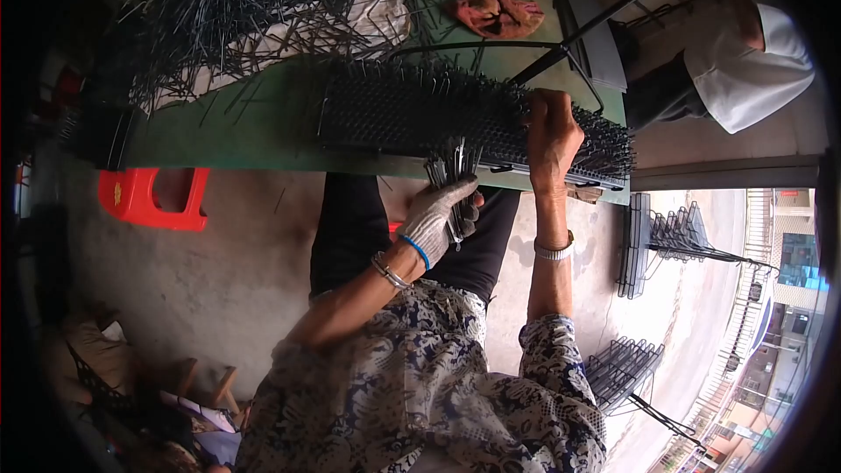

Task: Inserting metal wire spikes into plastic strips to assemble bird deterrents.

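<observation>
My left hand (435, 212), in a pale knit glove with a blue cuff, is closed around a bundle of thin dark strips (454, 162) whose ends stick up toward the table edge. In front of it, a long black perforated rack (377, 118) lies along the near side of the green table, with many dark thin pieces standing up from its back and right. My bare right hand (553, 136) is over the right part of the rack, its fingers pinched together. Whatever they pinch is too small and dark to make out.
A big heap of loose dark strips (254, 9) covers the table's far left, partly on pale cloth (381, 13). A red-orange glove (498, 13) lies behind the rack, near a slanting black rod (613, 0). A red stool (153, 199) stands left; black wire racks (626, 368) are at right. Another person (745, 61) is at far right.
</observation>
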`<state>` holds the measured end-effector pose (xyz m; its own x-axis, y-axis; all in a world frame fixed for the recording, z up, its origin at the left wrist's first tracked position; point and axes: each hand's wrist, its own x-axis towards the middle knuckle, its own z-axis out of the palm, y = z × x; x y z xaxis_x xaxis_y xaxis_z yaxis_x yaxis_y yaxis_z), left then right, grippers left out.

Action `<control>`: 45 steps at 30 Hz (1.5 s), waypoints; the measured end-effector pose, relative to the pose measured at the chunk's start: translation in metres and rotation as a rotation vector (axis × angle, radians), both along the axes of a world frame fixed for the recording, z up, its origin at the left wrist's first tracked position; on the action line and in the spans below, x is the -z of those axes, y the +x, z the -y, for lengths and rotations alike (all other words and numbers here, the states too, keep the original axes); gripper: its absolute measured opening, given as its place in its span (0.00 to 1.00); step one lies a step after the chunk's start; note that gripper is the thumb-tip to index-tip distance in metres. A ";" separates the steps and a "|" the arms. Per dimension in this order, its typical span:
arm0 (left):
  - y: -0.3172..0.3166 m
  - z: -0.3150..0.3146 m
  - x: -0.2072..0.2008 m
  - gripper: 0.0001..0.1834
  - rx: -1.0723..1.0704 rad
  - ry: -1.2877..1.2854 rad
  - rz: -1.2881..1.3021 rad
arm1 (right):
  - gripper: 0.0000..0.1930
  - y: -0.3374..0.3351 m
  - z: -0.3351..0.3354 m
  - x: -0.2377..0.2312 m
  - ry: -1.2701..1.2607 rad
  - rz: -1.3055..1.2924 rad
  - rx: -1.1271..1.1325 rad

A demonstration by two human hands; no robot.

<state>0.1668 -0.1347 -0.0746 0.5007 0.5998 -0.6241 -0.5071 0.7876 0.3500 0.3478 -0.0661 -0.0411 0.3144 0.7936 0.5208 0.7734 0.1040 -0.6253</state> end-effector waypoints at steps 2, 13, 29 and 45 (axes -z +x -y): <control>0.000 0.000 -0.003 0.08 -0.004 0.009 -0.015 | 0.04 0.000 0.000 -0.001 -0.017 -0.001 -0.009; 0.000 0.000 -0.002 0.07 0.007 0.015 -0.022 | 0.05 -0.003 -0.001 0.004 -0.009 0.355 0.019; 0.006 0.000 -0.008 0.09 -0.019 -0.015 -0.055 | 0.05 -0.001 -0.001 0.005 -0.064 0.424 -0.001; 0.003 0.000 -0.003 0.07 0.018 0.024 -0.014 | 0.08 -0.013 0.055 -0.011 -0.599 -0.631 -0.488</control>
<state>0.1699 -0.1345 -0.0718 0.5030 0.6058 -0.6164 -0.4882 0.7877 0.3757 0.3350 -0.1213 -0.0304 -0.0354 0.9868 -0.1580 0.2383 -0.1452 -0.9603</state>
